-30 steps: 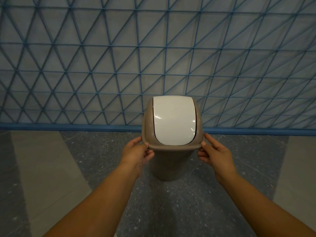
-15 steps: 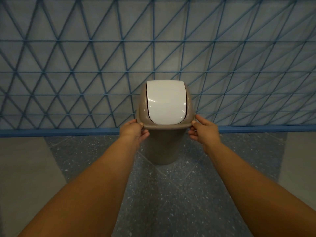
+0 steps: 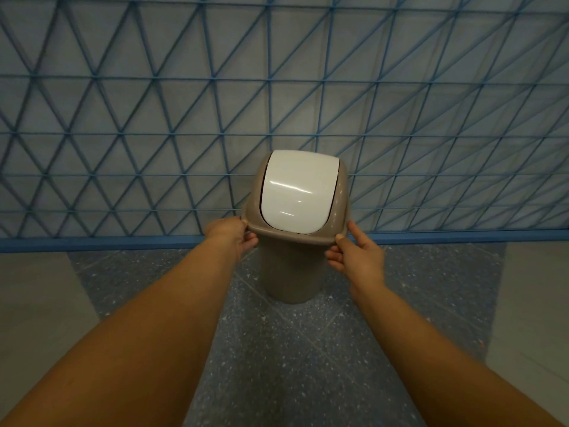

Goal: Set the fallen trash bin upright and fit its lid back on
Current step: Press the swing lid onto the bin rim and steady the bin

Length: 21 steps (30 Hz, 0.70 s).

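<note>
1. Trash bin (image 3: 292,272) stands upright on the floor (image 3: 277,365), near its far edge by the blue lattice wall (image 3: 154,118).
2. Lid (image 3: 297,197) sits on top, tilted slightly left-down.
3. Your left hand (image 3: 232,237) and right hand (image 3: 358,257) each pinch the lid rim, on opposite sides, equally near.
4. Bin axis is vertical, dead ahead: press straight down, I'd judge.

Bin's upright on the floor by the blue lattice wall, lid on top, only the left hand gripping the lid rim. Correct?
Not quite: both hands are on it. The head view shows the left hand and the right hand each gripping the lid rim, one per side. The rest holds: the bin stands upright on the floor by the blue lattice wall.
</note>
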{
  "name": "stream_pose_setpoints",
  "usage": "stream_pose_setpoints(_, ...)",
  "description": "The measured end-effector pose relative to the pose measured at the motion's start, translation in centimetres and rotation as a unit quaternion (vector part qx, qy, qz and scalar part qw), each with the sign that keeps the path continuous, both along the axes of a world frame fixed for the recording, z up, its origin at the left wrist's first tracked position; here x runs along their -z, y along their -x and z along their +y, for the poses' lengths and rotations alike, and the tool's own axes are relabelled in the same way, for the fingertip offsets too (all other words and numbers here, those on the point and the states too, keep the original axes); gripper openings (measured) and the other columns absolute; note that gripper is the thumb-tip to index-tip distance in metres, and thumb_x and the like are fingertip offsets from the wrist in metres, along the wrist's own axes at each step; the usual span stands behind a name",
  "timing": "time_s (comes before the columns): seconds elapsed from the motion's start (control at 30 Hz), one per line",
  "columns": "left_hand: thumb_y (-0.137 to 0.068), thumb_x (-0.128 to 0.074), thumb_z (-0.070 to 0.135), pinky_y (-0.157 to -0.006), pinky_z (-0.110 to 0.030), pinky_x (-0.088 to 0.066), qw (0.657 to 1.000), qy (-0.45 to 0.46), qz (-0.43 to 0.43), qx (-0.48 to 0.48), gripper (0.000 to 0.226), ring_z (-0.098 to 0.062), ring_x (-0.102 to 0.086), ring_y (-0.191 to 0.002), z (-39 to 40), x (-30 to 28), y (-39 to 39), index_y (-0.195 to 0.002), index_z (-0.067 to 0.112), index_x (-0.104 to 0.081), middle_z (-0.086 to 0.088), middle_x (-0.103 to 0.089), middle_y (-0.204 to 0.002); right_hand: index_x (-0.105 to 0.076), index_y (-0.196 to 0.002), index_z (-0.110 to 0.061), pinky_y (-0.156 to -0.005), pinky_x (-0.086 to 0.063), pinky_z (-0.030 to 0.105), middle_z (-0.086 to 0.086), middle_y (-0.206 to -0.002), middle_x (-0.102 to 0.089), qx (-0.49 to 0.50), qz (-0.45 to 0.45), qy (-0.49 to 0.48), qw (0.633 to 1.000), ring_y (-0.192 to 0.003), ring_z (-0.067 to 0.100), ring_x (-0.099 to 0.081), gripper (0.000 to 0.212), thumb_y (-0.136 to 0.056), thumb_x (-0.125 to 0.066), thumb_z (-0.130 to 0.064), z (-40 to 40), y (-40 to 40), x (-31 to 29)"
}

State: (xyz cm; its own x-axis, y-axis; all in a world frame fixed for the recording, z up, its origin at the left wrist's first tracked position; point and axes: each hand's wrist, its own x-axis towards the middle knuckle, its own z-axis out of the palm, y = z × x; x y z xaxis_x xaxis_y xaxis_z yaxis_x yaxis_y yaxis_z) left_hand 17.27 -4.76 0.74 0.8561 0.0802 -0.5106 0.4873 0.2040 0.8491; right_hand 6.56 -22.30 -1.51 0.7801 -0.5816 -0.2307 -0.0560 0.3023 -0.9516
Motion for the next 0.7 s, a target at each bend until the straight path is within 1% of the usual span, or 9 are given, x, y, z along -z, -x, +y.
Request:
stream_pose_setpoints(0.13,-0.093,-0.048,0.002,-0.075,-0.035,-0.050,1.000,0.012,0.003,0.006,0.031,-0.017,-0.054,-0.067,-0.1,-0.2,0.9,-0.123,-0.002,-0.054,-0.010,-0.055,-0.077,-0.043,-0.139,-0.022,-0.061,-0.056,0.026,0.007,-0.073,-0.060,-0.018,0.031,0.006,0.999,-0.063,0.015,-0.058,0.050,-0.092,-0.054,-0.010,-0.9,-0.7,-0.7)
stream_pose_setpoints(0.27,-0.094,-0.045,0.002,-0.082,-0.038,-0.050,0.999,0.044,0.014,0.019,0.028,-0.016,-0.052,-0.068,0.1,-0.3,2.2,-0.120,-0.002,-0.053,-0.010,-0.053,-0.076,-0.043,-0.139,-0.025,-0.063,-0.055,0.029,0.006,-0.071,-0.057,-0.056,0.066,0.007,0.996,-0.065,0.016,-0.055,0.050,-0.093,-0.050,-0.009,-1.6,-1.8,-1.7)
stream_pose_setpoints(0.3,-0.094,-0.045,0.003,-0.081,-0.039,-0.051,0.998,0.050,0.016,0.022,0.025,-0.016,-0.052,-0.068,0.2,-0.3,2.4,-0.117,0.000,-0.054,-0.010,-0.052,-0.075,-0.044,-0.139,-0.025,-0.064,-0.055,0.030,0.006,-0.071,-0.057,-0.060,0.071,0.008,0.996,-0.065,0.016,-0.055,0.050,-0.093,-0.050,-0.008,-1.7,-1.9,-1.9)
stream_pose_setpoints(0.37,-0.094,-0.046,0.004,-0.074,-0.040,-0.053,0.998,0.055,0.021,0.023,0.013,-0.016,-0.053,-0.069,0.3,-0.4,2.8,-0.102,0.003,-0.056,-0.011,-0.053,-0.076,-0.044,-0.138,-0.025,-0.064,-0.055,0.030,0.006,-0.070,-0.057,-0.060,0.076,0.010,0.995,-0.066,0.016,-0.056,0.049,-0.093,-0.049,-0.008,-1.8,-2.1,-2.0)
stream_pose_setpoints(0.4,-0.094,-0.046,0.004,-0.074,-0.040,-0.053,0.998,0.057,0.022,0.021,0.012,-0.017,-0.053,-0.069,0.3,-0.4,2.9,-0.100,0.002,-0.056,-0.011,-0.053,-0.077,-0.044,-0.138,-0.025,-0.064,-0.055,0.031,0.006,-0.071,-0.058,-0.059,0.075,0.010,0.995,-0.066,0.017,-0.057,0.049,-0.093,-0.049,-0.008,-1.8,-2.1,-2.0)
stream_pose_setpoints(0.47,-0.094,-0.046,0.004,-0.079,-0.040,-0.051,0.998,0.060,0.021,0.017,0.020,-0.017,-0.053,-0.070,0.2,-0.3,2.8,-0.111,0.001,-0.056,-0.011,-0.053,-0.077,-0.044,-0.138,-0.024,-0.066,-0.056,0.032,0.006,-0.074,-0.059,-0.058,0.073,0.005,0.996,-0.068,0.017,-0.058,0.048,-0.093,-0.050,-0.009,-1.8,-2.2,-1.9)
stream_pose_setpoints(0.53,-0.094,-0.046,0.005,-0.080,-0.038,-0.049,0.998,0.058,0.020,0.015,0.028,-0.017,-0.053,-0.070,0.2,-0.2,2.8,-0.120,-0.001,-0.054,-0.011,-0.053,-0.078,-0.044,-0.139,-0.020,-0.071,-0.055,0.034,0.007,-0.078,-0.060,-0.052,0.071,-0.014,0.996,-0.071,0.018,-0.061,0.047,-0.093,-0.051,-0.011,-1.9,-2.2,-1.8)
stream_pose_setpoints(0.63,-0.093,-0.049,0.005,-0.077,-0.036,-0.051,0.998,0.053,0.022,0.009,0.027,-0.017,-0.056,-0.071,0.3,-0.1,2.8,-0.119,-0.001,-0.055,-0.012,-0.055,-0.079,-0.050,-0.130,-0.010,-0.073,-0.053,0.036,0.009,-0.079,-0.060,-0.042,0.075,-0.045,0.995,-0.073,0.020,-0.063,0.038,-0.093,-0.053,-0.012,-2.0,-2.3,-1.6)
stream_pose_setpoints(0.7,-0.093,-0.049,0.005,-0.077,-0.035,-0.051,0.998,0.053,0.021,0.005,0.027,-0.017,-0.056,-0.071,0.3,0.0,2.8,-0.118,-0.001,-0.056,-0.011,-0.056,-0.079,-0.055,-0.122,-0.007,-0.073,-0.053,0.036,0.009,-0.079,-0.060,-0.039,0.077,-0.049,0.995,-0.073,0.021,-0.064,0.030,-0.092,-0.054,-0.013,-2.0,-2.3,-1.6)
